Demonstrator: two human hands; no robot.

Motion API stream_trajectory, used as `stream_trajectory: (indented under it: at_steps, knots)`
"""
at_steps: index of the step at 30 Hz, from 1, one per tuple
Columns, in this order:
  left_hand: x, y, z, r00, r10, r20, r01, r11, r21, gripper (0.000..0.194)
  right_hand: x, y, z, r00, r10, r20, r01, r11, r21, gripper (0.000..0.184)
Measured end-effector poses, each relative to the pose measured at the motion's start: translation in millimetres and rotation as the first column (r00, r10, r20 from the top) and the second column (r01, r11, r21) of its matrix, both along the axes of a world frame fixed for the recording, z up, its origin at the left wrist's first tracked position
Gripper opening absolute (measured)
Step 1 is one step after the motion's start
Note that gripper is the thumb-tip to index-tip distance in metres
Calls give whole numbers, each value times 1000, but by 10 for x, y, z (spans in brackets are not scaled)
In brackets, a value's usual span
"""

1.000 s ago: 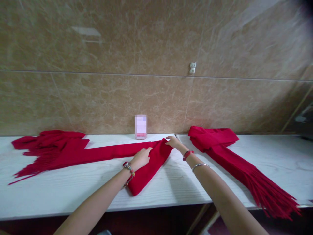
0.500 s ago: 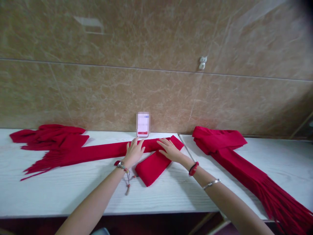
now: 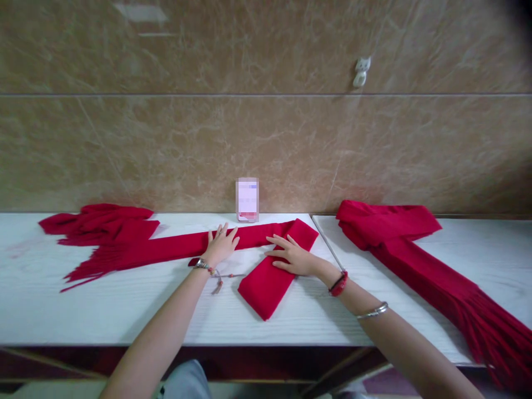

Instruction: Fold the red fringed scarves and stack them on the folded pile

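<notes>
A long red scarf (image 3: 166, 248) lies flat on the white tabletop, its fringed end at the left. At its right end the band turns back at an angle, and a folded part slants down toward the front edge. My left hand (image 3: 221, 246) rests on the straight band, fingers spread. On the slanting part, just below the turn, lies my right hand (image 3: 294, 257), flat with fingers apart. Neither hand grips the cloth. Beads and a cord hang from my left wrist; a red band and a silver bangle circle my right arm.
Another red scarf (image 3: 388, 227), folded and fringed, lies at the right, its fringe over the front edge. Crumpled red cloth (image 3: 103, 221) sits at the back left. A phone (image 3: 247, 199) leans on the tiled wall (image 3: 187, 149). A white cat figure (image 3: 361, 72) is on the wall.
My right hand has slid down from the straight band onto the slanting folded part. My left hand stays on the band. The whole view has shifted slightly.
</notes>
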State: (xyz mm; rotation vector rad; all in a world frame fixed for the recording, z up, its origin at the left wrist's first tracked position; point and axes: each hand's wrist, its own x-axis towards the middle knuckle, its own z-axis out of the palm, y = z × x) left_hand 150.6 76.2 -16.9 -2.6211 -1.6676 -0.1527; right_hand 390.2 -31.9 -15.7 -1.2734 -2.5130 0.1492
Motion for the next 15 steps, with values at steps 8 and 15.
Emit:
stream_trajectory:
  at_steps: [8, 15]
  knots:
    - [128, -124, 25, 992, -122, -42, 115, 981, -154, 53, -50, 9, -25, 1000, -16, 2, 17, 1000, -17, 28]
    - [112, -86, -32, 990, -142, -13, 140, 985, -103, 51, -164, -101, 109, 997, 23, -72, -21, 999, 27, 18]
